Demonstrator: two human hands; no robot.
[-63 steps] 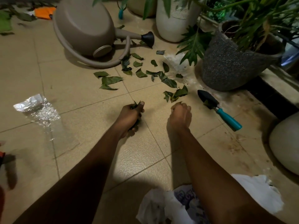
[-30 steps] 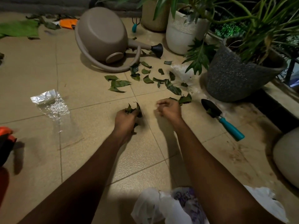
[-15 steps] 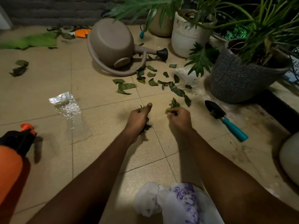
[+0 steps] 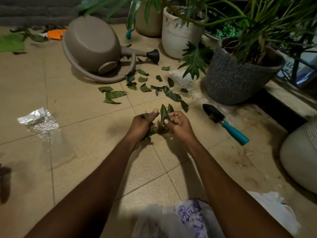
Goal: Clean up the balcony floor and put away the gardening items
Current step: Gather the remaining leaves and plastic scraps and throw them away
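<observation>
1. Hands have drawn together since a moment ago: right hand [image 4: 178, 125] pinches a dark green leaf [image 4: 163, 112] upright, left hand [image 4: 139, 125] grips a crumpled bunch [image 4: 151, 132], thumb raised.
2. Tiled floor [image 4: 85, 152] lies open leftward and toward the camera.
3. Grey pot [image 4: 236, 81] and tipped watering can [image 4: 92, 45] bound the far side.
4. Scattered leaves [image 4: 145, 88] lie between those two; a trowel [image 4: 223, 123] lies just right of the hands.

The floor [image 4: 25, 83] is laid with large beige tiles with thin grout lines, stained and dusty toward the right. A dark grey ribbed wall [image 4: 34, 12] closes the far left. A pale raised ledge [image 4: 291, 98] runs along the right under a dark railing [image 4: 295, 66]. The light is dim and warm.
</observation>
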